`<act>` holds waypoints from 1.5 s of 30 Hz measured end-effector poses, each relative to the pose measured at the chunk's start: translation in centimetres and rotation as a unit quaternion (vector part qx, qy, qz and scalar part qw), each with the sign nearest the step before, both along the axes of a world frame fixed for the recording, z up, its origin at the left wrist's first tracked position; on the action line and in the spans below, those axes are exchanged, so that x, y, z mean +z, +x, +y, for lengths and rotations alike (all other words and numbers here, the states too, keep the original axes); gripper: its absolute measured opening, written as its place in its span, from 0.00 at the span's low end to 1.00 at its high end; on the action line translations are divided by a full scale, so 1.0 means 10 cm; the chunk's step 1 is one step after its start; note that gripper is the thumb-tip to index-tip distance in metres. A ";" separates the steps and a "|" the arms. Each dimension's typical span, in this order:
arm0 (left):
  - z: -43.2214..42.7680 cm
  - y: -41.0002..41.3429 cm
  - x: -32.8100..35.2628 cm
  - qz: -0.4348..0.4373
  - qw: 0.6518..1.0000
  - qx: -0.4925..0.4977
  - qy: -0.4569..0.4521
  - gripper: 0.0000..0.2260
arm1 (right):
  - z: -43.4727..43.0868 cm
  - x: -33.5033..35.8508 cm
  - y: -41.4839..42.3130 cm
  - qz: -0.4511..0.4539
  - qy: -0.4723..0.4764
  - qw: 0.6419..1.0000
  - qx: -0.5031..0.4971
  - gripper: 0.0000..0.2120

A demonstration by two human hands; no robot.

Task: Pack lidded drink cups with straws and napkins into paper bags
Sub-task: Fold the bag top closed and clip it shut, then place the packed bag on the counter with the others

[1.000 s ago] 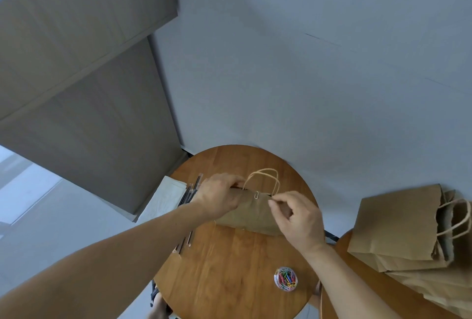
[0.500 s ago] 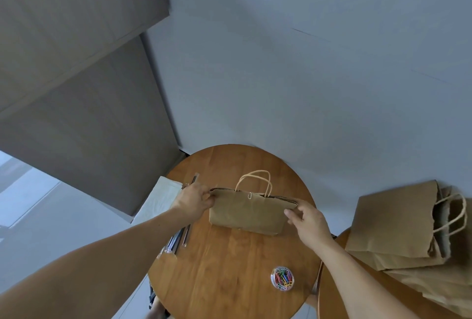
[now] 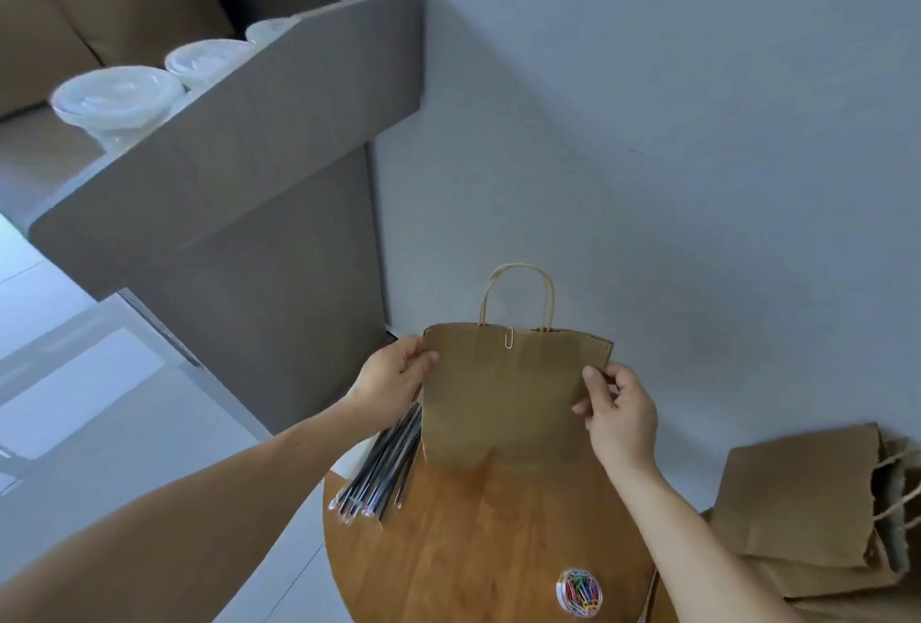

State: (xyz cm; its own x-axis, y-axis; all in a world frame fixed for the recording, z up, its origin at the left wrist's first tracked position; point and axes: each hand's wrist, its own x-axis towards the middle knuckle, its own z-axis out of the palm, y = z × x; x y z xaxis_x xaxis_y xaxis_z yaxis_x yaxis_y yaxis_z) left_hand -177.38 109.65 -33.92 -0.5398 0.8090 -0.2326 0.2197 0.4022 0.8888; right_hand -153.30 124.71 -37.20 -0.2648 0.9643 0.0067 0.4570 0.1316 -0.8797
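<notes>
A brown paper bag (image 3: 503,398) with twisted paper handles stands upright over the round wooden table (image 3: 478,543), its top edges held together by a metal paper clip (image 3: 509,338). My left hand (image 3: 393,373) pinches the bag's left edge and my right hand (image 3: 620,415) pinches its right edge. A bundle of wrapped black straws (image 3: 383,468) lies on the table's left side, partly behind the bag. Clear lidded cups (image 3: 117,99) stand in a row on the grey counter at upper left.
A clear tub of coloured paper clips (image 3: 579,591) sits near the table's front edge. A stack of flat brown paper bags (image 3: 817,518) lies on a second surface at the right. A tall grey counter (image 3: 239,164) stands left of the table, with a grey wall behind.
Both hands moved from the bag's top to its side edges, and the bag now stands taller and upright. The camera view tilted, which brought the counter and cups into sight.
</notes>
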 end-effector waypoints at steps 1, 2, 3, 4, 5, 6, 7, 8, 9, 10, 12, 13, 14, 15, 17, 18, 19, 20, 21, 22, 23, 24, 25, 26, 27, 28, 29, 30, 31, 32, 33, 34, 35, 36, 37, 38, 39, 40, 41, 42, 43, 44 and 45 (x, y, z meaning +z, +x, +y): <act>-0.05 -0.04 0.10 -0.002 1.000 0.013 0.013 0.06 | -0.03 0.13 -0.10 0.008 0.011 1.000 -0.003 0.05; -0.11 -0.08 0.20 0.003 0.999 0.021 0.026 0.07 | -0.07 0.27 -0.20 0.014 0.020 1.000 -0.004 0.05; -0.18 -0.13 0.30 0.007 0.999 0.028 0.040 0.07 | -0.11 0.41 -0.29 0.019 0.029 0.999 -0.003 0.05; -0.25 -0.18 0.40 0.008 0.998 0.036 0.058 0.08 | -0.17 0.56 -0.38 0.026 0.039 0.999 -0.003 0.05; -0.32 -0.23 0.50 0.009 0.996 0.047 0.078 0.08 | -0.23 0.71 -0.48 0.034 0.053 0.998 -0.002 0.04; -0.40 -0.28 0.61 0.018 0.993 0.060 0.097 0.08 | -0.30 0.87 -0.58 0.044 0.066 0.997 -0.001 0.04; -0.48 -0.35 0.73 0.036 0.990 0.072 0.115 0.09 | -0.38 1.02 -0.69 0.057 0.077 0.995 -0.002 0.04; -0.55 -0.41 0.85 0.055 0.986 0.083 0.134 0.09 | -0.46 1.16 -0.80 0.069 0.087 0.994 -0.004 0.04; -0.63 -0.48 0.98 0.070 0.981 0.091 0.154 0.10 | -0.55 1.30 -0.91 0.080 0.097 0.992 -0.007 0.04; -0.72 -0.55 1.10 0.086 0.977 0.097 0.171 0.10 | -0.63 1.45 -1.02 0.089 0.106 0.990 -0.011 0.05; -0.90 -0.70 1.36 0.114 0.967 0.114 0.199 0.11 | -0.78 1.73 -1.25 0.107 0.119 0.987 -0.014 0.06; -0.99 -0.79 1.47 0.122 0.961 0.125 0.214 0.11 | -0.86 1.86 -1.37 0.118 0.123 0.985 -0.013 0.06; -1.09 -0.87 1.58 0.125 0.956 0.136 0.230 0.12 | -0.95 1.99 -1.49 0.131 0.128 0.983 -0.009 0.05; -1.19 -0.94 1.68 0.126 0.950 0.146 0.245 0.12 | -1.04 2.11 -1.61 0.143 0.132 0.981 -0.005 0.05; -1.41 -1.10 1.88 0.131 0.938 0.169 0.271 0.12 | -1.23 2.35 -1.84 0.161 0.141 0.977 0.006 0.04; -1.52 -1.18 1.97 0.138 0.932 0.181 0.283 0.13 | -1.31 2.47 -1.96 0.170 0.145 0.975 0.012 0.03; -1.63 -1.27 2.07 0.147 0.925 0.190 0.295 0.13 | -1.39 2.58 -2.07 0.178 0.149 0.973 0.021 0.03; -1.74 -1.35 2.17 0.156 0.918 0.199 0.306 0.13 | -1.47 2.69 -2.18 0.186 0.153 0.970 0.032 0.03; -1.84 -1.43 2.27 0.166 0.910 0.208 0.318 0.12 | -1.55 2.80 -2.29 0.194 0.157 0.967 0.045 0.05; -1.94 -1.52 2.37 0.178 0.901 0.219 0.329 0.12 | -1.63 2.91 -2.41 0.201 0.160 0.965 0.057 0.05; -2.04 -1.61 2.47 0.190 0.892 0.231 0.340 0.12 | -1.70 3.01 -2.53 0.210 0.164 0.962 0.067 0.05; -2.12 -1.70 2.57 0.200 0.882 0.244 0.350 0.12 | -1.78 3.12 -2.66 0.219 0.166 0.958 0.077 0.05; -2.19 -1.80 2.67 0.209 0.873 0.257 0.358 0.12 | -1.84 3.22 -2.79 0.231 0.165 0.955 0.086 0.05; -2.26 -1.90 2.78 0.219 0.865 0.269 0.364 0.12 | -1.90 3.33 -2.92 0.241 0.166 0.951 0.095 0.05; -2.31 -2.01 2.89 0.227 0.856 0.278 0.371 0.12 | -1.95 3.43 -3.06 0.248 0.168 0.949 0.104 0.05; -2.36 -2.11 2.99 0.237 0.849 0.286 0.377 0.13 | -1.98 3.53 -3.19 0.250 0.171 0.946 0.114 0.05; -2.40 -2.22 3.08 0.246 0.842 0.294 0.380 0.12 | -2.00 3.63 -3.33 0.252 0.174 0.944 0.124 0.05; -2.42 -2.32 3.16 0.254 0.836 0.301 0.381 0.12 | -2.01 3.72 -3.44 0.252 0.178 0.942 0.134 0.05; -2.44 -2.45 3.24 0.264 0.830 0.311 0.380 0.12 | -2.00 3.81 -3.59 0.251 0.183 0.940 0.144 0.05; -2.45 -2.56 3.31 0.273 0.826 0.321 0.374 0.12 | -1.99 3.89 -3.73 0.248 0.188 0.938 0.152 0.05; -2.45 -2.68 3.38 0.283 0.821 0.330 0.369 0.12 | -1.96 3.96 -3.87 0.250 0.190 0.936 0.161 0.05; -2.43 -2.82 3.46 0.292 0.818 0.336 0.365 0.12 | -1.92 4.03 -4.03 0.258 0.188 0.932 0.171 0.06; -2.40 -2.95 3.52 0.296 0.815 0.339 0.364 0.11 | -1.87 4.09 -4.19 0.268 0.184 0.929 0.179 0.06; -2.36 -3.08 3.57 0.300 0.812 0.342 0.366 0.11 | -1.83 4.13 -4.34 0.277 0.180 0.926 0.185 0.07; -2.32 -3.21 3.61 0.305 0.808 0.345 0.367 0.12 | -1.77 4.16 -4.50 0.283 0.176 0.923 0.191 0.07; -2.28 -3.33 3.63 0.312 0.805 0.348 0.365 0.12 | -1.71 4.19 -4.65 0.286 0.169 0.922 0.197 0.07; -2.23 -3.45 3.64 0.318 0.802 0.354 0.361 0.13 | -1.64 4.20 -4.80 0.286 0.160 0.923 0.204 0.04; -2.17 -3.57 3.64 0.322 0.799 0.360 0.357 0.13 | -1.57 4.22 -4.95 0.286 0.148 0.923 0.212 0.03; -2.11 -3.68 3.62 0.325 0.797 0.365 0.355 0.13 | -1.49 4.22 -5.10 0.288 0.137 0.922 0.220 0.04; -2.04 -3.79 3.61 0.326 0.796 0.368 0.353 0.13 | -1.41 4.22 -5.25 0.288 0.128 0.921 0.227 0.05; -1.98 -3.91 3.59 0.328 0.796 0.370 0.350 0.13 | -1.32 4.22 -5.39 0.286 0.126 0.921 0.233 0.05; -1.91 -4.02 3.56 0.327 0.798 0.371 0.346 0.13 | -1.25 4.21 -5.52 0.282 0.127 0.920 0.240 0.05; -1.85 -4.14 3.53 0.325 0.801 0.372 0.340 0.13 | -1.17 4.19 -5.65 0.278 0.127 0.920 0.247 0.04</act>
